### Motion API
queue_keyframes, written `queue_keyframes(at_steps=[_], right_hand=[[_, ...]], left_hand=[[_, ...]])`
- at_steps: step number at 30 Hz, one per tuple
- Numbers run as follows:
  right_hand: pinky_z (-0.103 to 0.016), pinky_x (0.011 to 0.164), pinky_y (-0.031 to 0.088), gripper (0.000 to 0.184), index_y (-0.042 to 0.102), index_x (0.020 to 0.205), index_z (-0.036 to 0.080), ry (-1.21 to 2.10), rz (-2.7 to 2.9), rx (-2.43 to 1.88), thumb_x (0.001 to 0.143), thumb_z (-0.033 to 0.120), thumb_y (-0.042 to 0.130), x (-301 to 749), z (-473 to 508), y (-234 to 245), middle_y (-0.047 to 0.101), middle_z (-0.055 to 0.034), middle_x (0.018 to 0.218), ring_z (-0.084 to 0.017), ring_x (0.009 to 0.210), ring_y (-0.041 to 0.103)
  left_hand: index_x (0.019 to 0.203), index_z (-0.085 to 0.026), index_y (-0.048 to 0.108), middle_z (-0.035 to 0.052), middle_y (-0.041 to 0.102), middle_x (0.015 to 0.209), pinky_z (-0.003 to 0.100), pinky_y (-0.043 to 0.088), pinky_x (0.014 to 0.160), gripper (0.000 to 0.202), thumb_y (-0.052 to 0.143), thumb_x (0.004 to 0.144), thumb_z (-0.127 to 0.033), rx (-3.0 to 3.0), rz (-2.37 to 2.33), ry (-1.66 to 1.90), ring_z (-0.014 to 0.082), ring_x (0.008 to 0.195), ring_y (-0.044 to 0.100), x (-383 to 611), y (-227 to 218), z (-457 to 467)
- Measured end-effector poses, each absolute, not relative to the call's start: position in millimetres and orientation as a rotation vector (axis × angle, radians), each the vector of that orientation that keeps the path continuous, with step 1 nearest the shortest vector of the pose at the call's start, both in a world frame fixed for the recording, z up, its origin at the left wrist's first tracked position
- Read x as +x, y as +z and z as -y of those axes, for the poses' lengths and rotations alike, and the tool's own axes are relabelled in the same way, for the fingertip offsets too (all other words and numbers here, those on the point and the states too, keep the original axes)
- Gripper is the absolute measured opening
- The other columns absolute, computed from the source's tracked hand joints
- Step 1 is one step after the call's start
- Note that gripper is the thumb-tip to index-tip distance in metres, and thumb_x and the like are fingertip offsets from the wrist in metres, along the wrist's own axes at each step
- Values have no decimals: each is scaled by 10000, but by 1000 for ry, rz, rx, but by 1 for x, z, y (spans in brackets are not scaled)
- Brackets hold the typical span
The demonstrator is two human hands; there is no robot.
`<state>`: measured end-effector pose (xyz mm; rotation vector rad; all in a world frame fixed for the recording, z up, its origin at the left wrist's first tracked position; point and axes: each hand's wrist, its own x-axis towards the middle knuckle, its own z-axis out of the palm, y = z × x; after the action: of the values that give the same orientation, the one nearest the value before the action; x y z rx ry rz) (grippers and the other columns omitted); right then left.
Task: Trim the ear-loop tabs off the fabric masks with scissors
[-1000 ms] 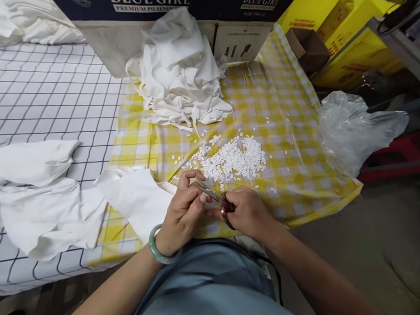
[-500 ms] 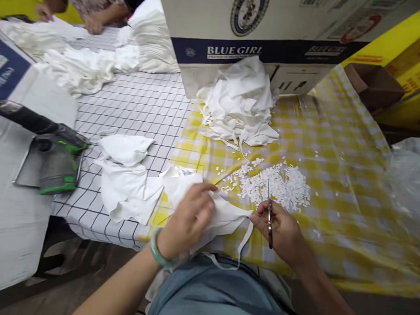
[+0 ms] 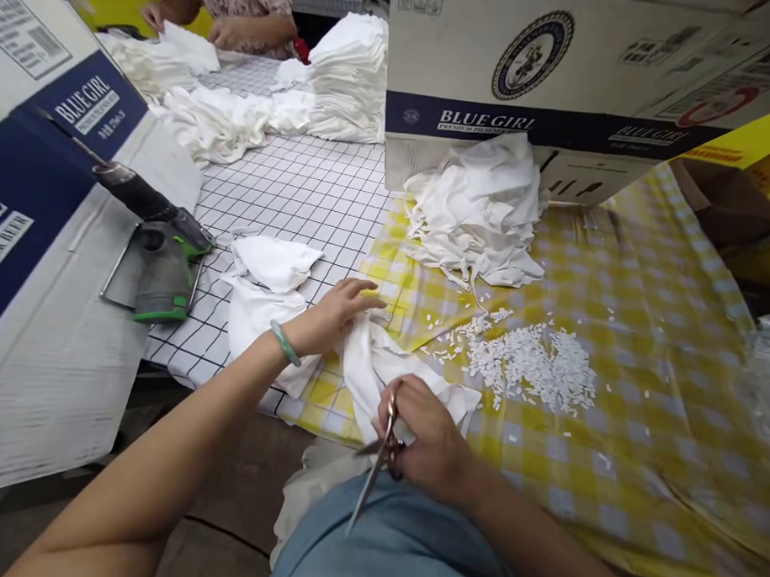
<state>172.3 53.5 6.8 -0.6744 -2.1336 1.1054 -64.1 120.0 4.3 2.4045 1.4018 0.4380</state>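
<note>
My right hand (image 3: 430,437) is wrapped around a pair of scissors (image 3: 373,482), whose parted blades point down over my lap. Under and in front of that hand, a white cloth piece (image 3: 373,368) with thin straps lies at the table edge. Fingers stretched out, my left hand (image 3: 337,316) rests at the cloth's upper left end; whether its thumb presses the fabric is hidden. Left of it, more white cloth pieces (image 3: 275,264) lie on the grid-patterned cover. Small white clippings (image 3: 534,365) are heaped on the yellow checked cover, right of my hands.
A crumpled white cloth pile (image 3: 479,212) leans against a large carton (image 3: 469,64). At left, a black and green cordless tool (image 3: 162,264) stands by another carton (image 3: 22,192). Across the table, a person (image 3: 243,23) handles stacked white cloth (image 3: 348,81). Clear plastic (image 3: 767,373) sits far right.
My right hand has moved left and towards me, and the scissors now point downward. My left hand has shifted up and left on the cloth, fingers extended. The view has turned left.
</note>
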Motion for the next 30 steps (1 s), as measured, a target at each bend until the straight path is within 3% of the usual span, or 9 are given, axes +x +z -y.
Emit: queue_keyframes(at_steps=[6, 11, 14, 20, 24, 27, 30], right_hand=[[-253, 619, 362, 246, 429, 763, 221, 1311, 2208, -721, 632, 14, 447, 203, -25, -9, 521, 6, 733, -147, 687, 474], [-241, 617, 349, 260, 429, 777, 218, 1367, 2255, -815, 609, 20, 446, 210, -21, -11, 513, 10, 753, -140, 692, 460], [-237, 632, 359, 288, 426, 771, 218, 1408, 2251, -883, 570, 13, 445, 214, -19, -7, 517, 12, 776, -137, 711, 466], [-217, 603, 351, 364, 422, 787, 222, 1459, 2111, -1037, 516, -19, 448, 225, -15, -11, 505, 45, 763, -110, 667, 455], [-212, 596, 362, 326, 425, 803, 227, 1455, 2009, -1134, 604, -28, 465, 228, -15, -18, 495, 56, 730, -103, 636, 454], [-216, 602, 380, 287, 434, 803, 226, 1423, 1992, -1129, 655, -14, 486, 228, -16, -18, 507, 46, 743, -106, 645, 476], [-223, 604, 392, 237, 448, 789, 222, 1386, 2013, -1104, 699, 14, 518, 227, -15, -16, 502, 39, 733, -109, 644, 481]], left_hand=[[1190, -219, 660, 128, 568, 1288, 477, 447, 1000, 433, 478, 855, -14, 2522, -1252, 291, 283, 1182, 490, -46, -6, -128], [971, -140, 677, 112, 649, 946, 379, 480, 822, 231, 496, 854, -59, 2522, -1295, 251, 232, 885, 558, -39, -9, -135], [845, -132, 640, 98, 630, 853, 355, 469, 759, 152, 498, 862, -83, 2522, -1355, 271, 210, 783, 529, -47, -4, -141], [762, -155, 561, 83, 559, 808, 411, 450, 793, 179, 450, 871, -67, 2532, -1527, 386, 213, 773, 490, -78, 32, -140], [924, -141, 588, 124, 590, 1075, 395, 476, 907, 162, 478, 851, -48, 2519, -1396, 444, 234, 1025, 537, -66, 43, -115], [1102, -162, 596, 119, 589, 1251, 393, 448, 1024, 315, 523, 822, -38, 2506, -1003, 399, 238, 1188, 511, -34, 29, -98], [938, -159, 632, 122, 666, 1031, 417, 454, 987, 175, 542, 825, -59, 2510, -843, 353, 255, 1045, 565, -6, 14, -92]])
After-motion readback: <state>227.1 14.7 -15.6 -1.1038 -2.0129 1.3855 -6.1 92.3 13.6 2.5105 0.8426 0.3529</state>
